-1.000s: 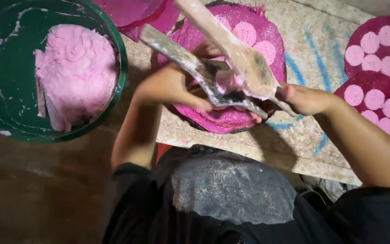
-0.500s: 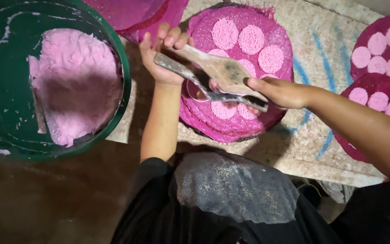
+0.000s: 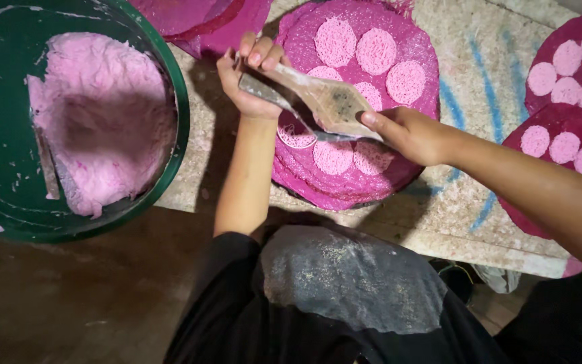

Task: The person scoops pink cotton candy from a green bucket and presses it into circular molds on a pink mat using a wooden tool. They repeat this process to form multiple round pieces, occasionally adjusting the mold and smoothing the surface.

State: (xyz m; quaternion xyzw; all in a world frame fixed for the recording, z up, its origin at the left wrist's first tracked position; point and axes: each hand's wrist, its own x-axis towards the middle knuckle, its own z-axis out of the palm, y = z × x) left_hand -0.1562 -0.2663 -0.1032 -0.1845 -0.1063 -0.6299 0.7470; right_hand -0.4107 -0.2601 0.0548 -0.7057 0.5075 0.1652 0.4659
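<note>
Now both hands (image 3: 250,74) (holding the press (image 3: 318,101)) sit higher.

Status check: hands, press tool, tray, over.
Left hand and right hand both grip the hinged press tool. Tool over round pink tray of pale noodle discs. Green dough tub to the left, apart.

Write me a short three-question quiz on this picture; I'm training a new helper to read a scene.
1. True or false: both hands, the left hand and the right hand, hold the metal press.
2. What fills the green tub? A pink dough, B water, C rice.
3. What lies on the round pink mat under the press?

Key: 1 true. 2 A; the pink dough sits inside. 3 Pale pink noodle discs.
</note>
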